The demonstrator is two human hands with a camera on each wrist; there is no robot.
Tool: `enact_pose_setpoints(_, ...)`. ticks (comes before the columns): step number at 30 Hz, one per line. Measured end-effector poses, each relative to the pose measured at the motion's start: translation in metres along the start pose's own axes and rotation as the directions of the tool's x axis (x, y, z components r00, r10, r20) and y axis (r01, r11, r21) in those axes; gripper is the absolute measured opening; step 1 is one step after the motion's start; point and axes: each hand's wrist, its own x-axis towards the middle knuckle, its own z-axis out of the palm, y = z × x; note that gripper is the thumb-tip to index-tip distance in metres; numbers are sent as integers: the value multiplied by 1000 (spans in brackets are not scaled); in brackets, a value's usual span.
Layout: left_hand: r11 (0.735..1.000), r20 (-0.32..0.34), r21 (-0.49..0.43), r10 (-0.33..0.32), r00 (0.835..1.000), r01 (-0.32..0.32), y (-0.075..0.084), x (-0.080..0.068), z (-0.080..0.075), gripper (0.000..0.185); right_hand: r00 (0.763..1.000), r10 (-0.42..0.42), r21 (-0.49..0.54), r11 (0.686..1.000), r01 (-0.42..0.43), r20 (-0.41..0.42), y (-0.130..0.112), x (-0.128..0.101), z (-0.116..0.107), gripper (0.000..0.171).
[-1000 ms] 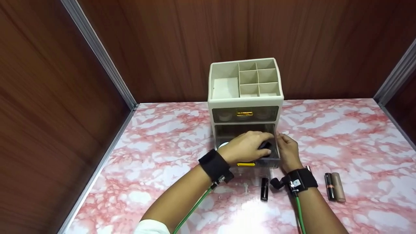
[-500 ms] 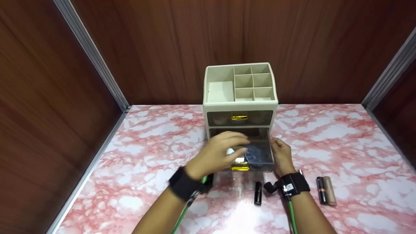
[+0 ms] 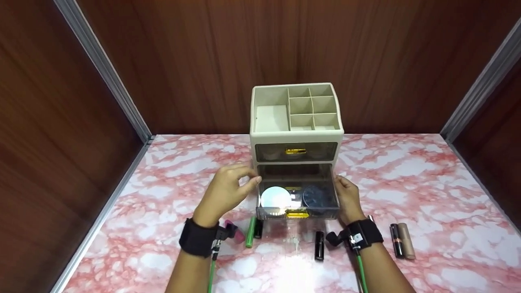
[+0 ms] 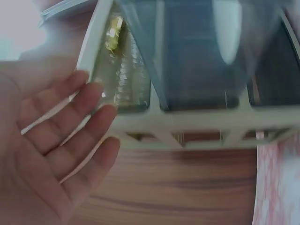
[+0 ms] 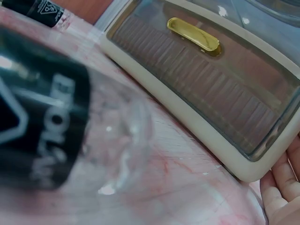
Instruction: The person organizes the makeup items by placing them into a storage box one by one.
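We have both hands at the lower drawer (image 3: pixel 297 195) of the cream desktop organiser (image 3: pixel 296 122), which stands at the back of the pink marbled table (image 3: pixel 407 179). The drawer is pulled out towards us. Our left hand (image 3: pixel 228 191) sits at its left front corner, fingers loosely extended and gripping nothing; the left wrist view confirms an open palm beside the casing. Our right hand (image 3: pixel 346 197) rests against the drawer's right side wall; whether its fingers curl round the wall, we cannot tell.

To move the drawer squarely, we judge that both sides should be pressed evenly, keeping the gold handle (image 3: pixel 296 213) centred so the drawer does not skew on its runners.

Inside lie a round silver compact (image 3: pixel 275 197) and a dark round compact (image 3: pixel 312 195). In front of the drawer lie a black lipstick tube (image 3: pixel 319 245), a green pencil (image 3: pixel 251 232) and a pink item (image 3: pixel 235 231); two more tubes (image 3: pixel 402 240) lie to the right. None blocks the drawer's travel.
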Motion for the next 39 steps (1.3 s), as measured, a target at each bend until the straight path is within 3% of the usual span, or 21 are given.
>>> enact_pose_setpoints(3,1000,77,0,-31,997,31,-5,-8,-6,13,999,-42,-109,993,41,-9,-3,-1,-1,18)
enact_pose_setpoints(6,999,45,8,-45,998,44,-7,-15,-14,13,997,-70,-252,965,71,13,-14,-2,-4,28)
enact_pose_setpoints(7,999,23,13,-44,999,44,-8,-16,-16,12,996,-86,-324,941,93,35,-20,-2,-6,32)
enact_pose_setpoints(10,999,-36,31,-23,999,24,-7,-17,-22,13,984,-144,-507,843,179,109,-47,-6,-8,38)
enact_pose_setpoints(12,999,-23,43,-3,1000,4,-6,-16,-24,11,965,-203,-612,746,263,168,-68,-12,-8,36)
enact_pose_setpoints(13,999,-9,52,6,1000,-5,-6,-16,-24,11,952,-229,-658,688,307,204,-78,-16,-8,35)
enact_pose_setpoints(16,997,51,80,-3,999,-1,-5,-15,-23,12,913,-259,-726,553,408,315,-105,-29,-8,30)
enact_pose_setpoints(19,995,159,82,-69,985,57,-3,-17,-23,18,883,-182,-758,456,465,432,-125,-39,-12,25)
enact_pose_setpoints(20,993,206,83,-100,973,85,-3,-17,-22,21,875,-133,-765,436,474,466,-130,-41,-13,24)
enact_pose_setpoints(22,985,313,81,-168,935,150,-1,-18,-20,27,859,-13,-786,395,475,513,-137,-45,-16,22)
enact_pose_setpoints(27,951,524,142,-308,794,275,1,-16,-9,33,791,257,-823,302,480,556,-142,-51,-18,22)
enact_pose_setpoints(29,935,566,169,-350,747,311,1,-16,-4,29,759,327,-824,297,483,563,-141,-53,-15,18)
enact_pose_setpoints(31,924,593,183,-377,712,337,-1,-16,0,23,735,375,-824,307,476,565,-139,-53,-12,12)
enact_pose_setpoints(34,919,620,167,-379,687,356,-4,-17,5,14,715,408,-823,320,470,567,-136,-53,-7,7)
enact_pose_setpoints(39,929,629,145,-351,693,339,-6,-17,9,10,712,412,-822,295,487,569,-135,-53,-3,8)
